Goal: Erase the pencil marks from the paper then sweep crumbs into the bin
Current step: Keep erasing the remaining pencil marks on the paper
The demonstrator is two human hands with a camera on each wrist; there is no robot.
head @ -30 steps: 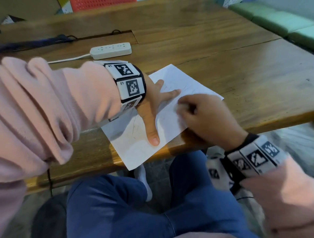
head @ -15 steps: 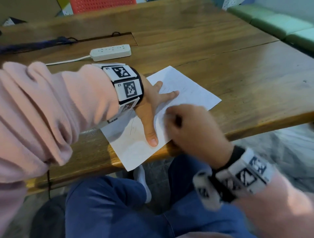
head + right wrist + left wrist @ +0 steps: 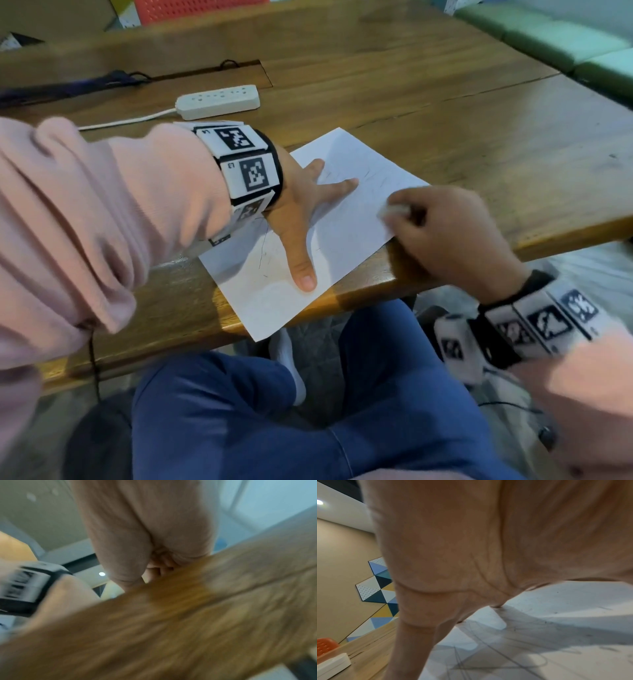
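White eraser (image 3: 394, 209) in right hand (image 3: 445, 236) rubs paper (image 3: 346, 222).

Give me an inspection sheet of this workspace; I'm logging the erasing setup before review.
Surface: wooden table, paper overhanging its near edge.
Job's things: pencil marks visible on paper; white eraser on it; bin not seen.
Clutter: white power strip.
Grippers: left hand flat, pressing paper; right hand pinches eraser.
Cables: strip's white cord; dark cable behind.
Surroundings: green cushions, orange perforated item.
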